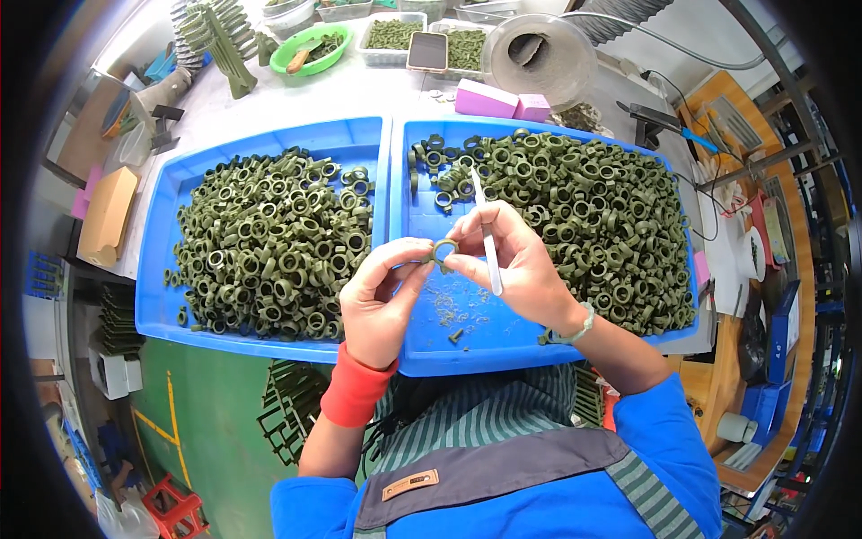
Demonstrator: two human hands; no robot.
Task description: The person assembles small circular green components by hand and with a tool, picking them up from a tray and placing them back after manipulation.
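Over the right blue tray, my left hand pinches a small olive-green ring part between thumb and fingertips. My right hand is closed around a slim silver-white tool that looks like a scalpel-style trimming knife, its pointed end up and away from me. The right thumb and fingertips also touch the ring's right side. Many similar ring parts are heaped in the right tray. Another heap of rings fills much of the left tray.
Thin green shavings lie on the right tray's floor. Behind the trays are pink blocks, a phone on tubs of green parts, a green basin and a round translucent container. A red stool stands lower left.
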